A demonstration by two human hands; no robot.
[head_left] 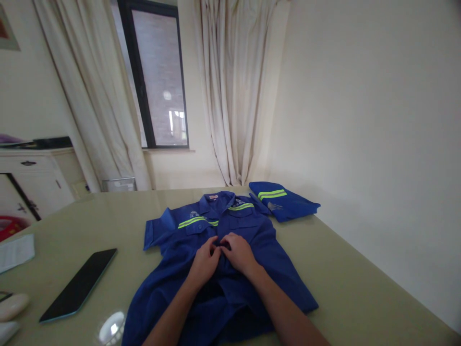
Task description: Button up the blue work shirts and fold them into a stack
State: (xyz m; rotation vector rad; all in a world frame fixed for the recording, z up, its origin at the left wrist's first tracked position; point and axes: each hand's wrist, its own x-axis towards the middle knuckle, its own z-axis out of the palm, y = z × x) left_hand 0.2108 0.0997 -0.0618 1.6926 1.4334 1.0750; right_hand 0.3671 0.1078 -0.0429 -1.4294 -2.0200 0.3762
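A blue short-sleeved work shirt [248, 235] with yellow-green reflective stripes lies face up on the table, its collar toward the far side. Both hands meet at the middle of its front placket, below the chest pockets. My left hand [206, 259] pinches the fabric edge with thumb and fingers. Right beside it, my right hand [237, 250] pinches the same spot, fingertips nearly touching the left ones. Any button between the fingers is hidden. The lower front of the shirt is rumpled and parted beneath my forearms.
A folded blue garment [288, 204] with a reflective stripe lies at the far right by the wall. On the left are a black tablet [81, 283], a round glass object [112, 327], a white mouse-like object [13, 306] and papers [16, 252]. The greenish table [345, 283] ends at the right wall.
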